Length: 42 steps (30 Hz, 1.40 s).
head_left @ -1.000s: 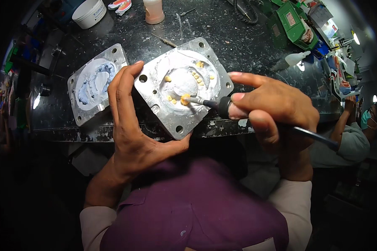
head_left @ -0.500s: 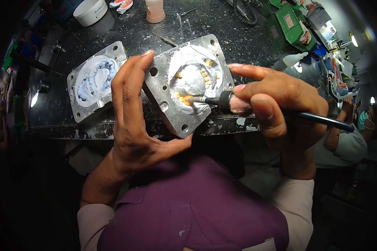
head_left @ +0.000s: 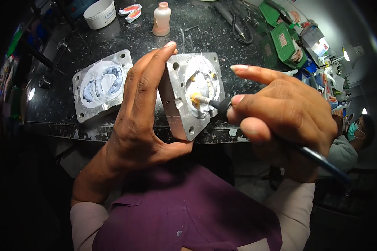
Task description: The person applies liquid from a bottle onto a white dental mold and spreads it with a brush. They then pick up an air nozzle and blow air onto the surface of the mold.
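My left hand (head_left: 142, 113) grips a square metal flask half (head_left: 188, 98), tilted up on edge toward me; white plaster with small yellowish teeth fills its round cavity. My right hand (head_left: 285, 117) holds a thin brush (head_left: 222, 106) with a dark handle, and its tip touches a yellow tooth in the plaster. The index finger of that hand points out straight above the flask half.
A second metal flask half (head_left: 100, 83) with bluish-white plaster lies flat on the dark speckled bench (head_left: 125, 37). Behind stand a small pink bottle (head_left: 161, 19), a white tub (head_left: 99, 13), a pink denture (head_left: 130, 11) and green boxes (head_left: 285, 42). Another person (head_left: 349, 140) sits at right.
My left hand has tipped the flask half more upright and raised it closer to me. The brush tip stays in the plaster cavity, moved slightly along the teeth.
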Motion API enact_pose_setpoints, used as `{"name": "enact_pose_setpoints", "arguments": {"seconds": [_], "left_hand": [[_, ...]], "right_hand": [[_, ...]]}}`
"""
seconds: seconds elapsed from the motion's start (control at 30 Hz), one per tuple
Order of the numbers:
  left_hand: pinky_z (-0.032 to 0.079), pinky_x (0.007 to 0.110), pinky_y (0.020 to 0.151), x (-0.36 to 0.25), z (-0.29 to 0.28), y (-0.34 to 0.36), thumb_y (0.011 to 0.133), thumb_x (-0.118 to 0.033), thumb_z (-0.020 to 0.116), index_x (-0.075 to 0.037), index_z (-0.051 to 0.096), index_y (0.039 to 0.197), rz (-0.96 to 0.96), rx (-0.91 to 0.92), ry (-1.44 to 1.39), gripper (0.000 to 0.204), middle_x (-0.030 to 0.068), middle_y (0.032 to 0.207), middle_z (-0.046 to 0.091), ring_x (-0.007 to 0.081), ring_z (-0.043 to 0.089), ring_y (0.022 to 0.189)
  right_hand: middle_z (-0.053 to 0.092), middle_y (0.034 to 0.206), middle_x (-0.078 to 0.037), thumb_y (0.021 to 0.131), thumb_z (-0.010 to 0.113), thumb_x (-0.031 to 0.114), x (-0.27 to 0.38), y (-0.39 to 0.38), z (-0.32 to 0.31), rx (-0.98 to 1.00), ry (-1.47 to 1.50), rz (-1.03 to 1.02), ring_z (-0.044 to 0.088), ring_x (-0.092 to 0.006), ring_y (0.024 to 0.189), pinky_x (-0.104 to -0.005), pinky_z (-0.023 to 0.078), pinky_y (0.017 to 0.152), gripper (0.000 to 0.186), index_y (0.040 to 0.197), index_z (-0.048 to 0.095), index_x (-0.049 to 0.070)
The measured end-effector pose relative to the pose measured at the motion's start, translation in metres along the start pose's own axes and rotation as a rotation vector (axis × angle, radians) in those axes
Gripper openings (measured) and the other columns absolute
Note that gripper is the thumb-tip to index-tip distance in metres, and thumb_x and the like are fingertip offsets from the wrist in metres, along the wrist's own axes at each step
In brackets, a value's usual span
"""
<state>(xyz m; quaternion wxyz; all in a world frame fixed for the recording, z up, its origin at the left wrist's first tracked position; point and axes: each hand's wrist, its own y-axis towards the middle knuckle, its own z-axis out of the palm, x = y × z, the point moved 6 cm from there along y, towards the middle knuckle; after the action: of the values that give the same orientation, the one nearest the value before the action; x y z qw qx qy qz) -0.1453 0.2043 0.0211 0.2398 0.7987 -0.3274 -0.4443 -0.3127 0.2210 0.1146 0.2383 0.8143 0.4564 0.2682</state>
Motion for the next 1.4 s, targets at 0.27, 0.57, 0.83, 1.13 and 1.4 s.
{"name": "enact_pose_setpoints", "arguments": {"seconds": [0.27,0.57,0.83,1.13,1.4], "left_hand": [[0.037,0.045,0.116,-0.004,-0.004,0.017,0.052,-0.008,0.087,0.000,0.027,0.157,0.039,0.163,-0.062,0.121,0.0229,0.146,0.044,0.0400,0.043,0.138],[0.036,0.044,0.116,0.002,-0.001,0.021,0.052,-0.008,0.086,0.001,0.028,0.156,0.015,0.134,-0.132,0.120,0.0223,0.146,0.046,0.0384,0.045,0.136],[0.035,0.044,0.117,0.008,0.001,0.019,0.050,-0.010,0.087,0.001,0.028,0.157,0.002,0.136,-0.154,0.122,0.0215,0.145,0.047,0.0362,0.046,0.137],[0.035,0.043,0.120,0.016,-0.001,0.010,0.054,-0.012,0.091,0.000,0.024,0.158,-0.035,0.170,-0.138,0.124,0.0204,0.155,0.036,0.0304,0.043,0.143],[0.037,0.045,0.119,0.017,-0.003,0.006,0.054,-0.011,0.091,0.001,0.026,0.157,0.002,0.186,-0.077,0.123,0.0196,0.155,0.035,0.0308,0.040,0.145]], "right_hand": [[0.068,0.070,-0.007,0.091,0.075,0.017,-0.005,0.026,-0.005,0.049,-0.018,-0.202,0.068,-0.0210,0.061,-0.0441,0.064,0.081,0.022,0.079,0.069,0.000],[0.069,0.070,-0.008,0.090,0.077,0.015,-0.013,0.020,-0.010,0.078,0.024,-0.198,0.069,-0.0221,0.060,-0.0439,0.064,0.079,0.020,0.078,0.068,0.000],[0.070,0.074,-0.008,0.089,0.076,0.013,-0.020,0.015,-0.004,0.029,0.047,-0.172,0.071,-0.0238,0.064,-0.0420,0.064,0.081,0.017,0.081,0.069,0.000],[0.074,0.082,-0.009,0.099,0.067,0.014,-0.042,0.000,-0.003,0.041,0.131,-0.094,0.071,-0.0176,0.067,-0.0429,0.063,0.084,0.019,0.093,0.071,-0.004],[0.071,0.083,-0.012,0.106,0.055,0.010,-0.073,-0.009,-0.006,-0.084,0.299,0.041,0.064,-0.0115,0.061,-0.0237,0.051,0.053,0.024,0.102,0.067,-0.011]]}}
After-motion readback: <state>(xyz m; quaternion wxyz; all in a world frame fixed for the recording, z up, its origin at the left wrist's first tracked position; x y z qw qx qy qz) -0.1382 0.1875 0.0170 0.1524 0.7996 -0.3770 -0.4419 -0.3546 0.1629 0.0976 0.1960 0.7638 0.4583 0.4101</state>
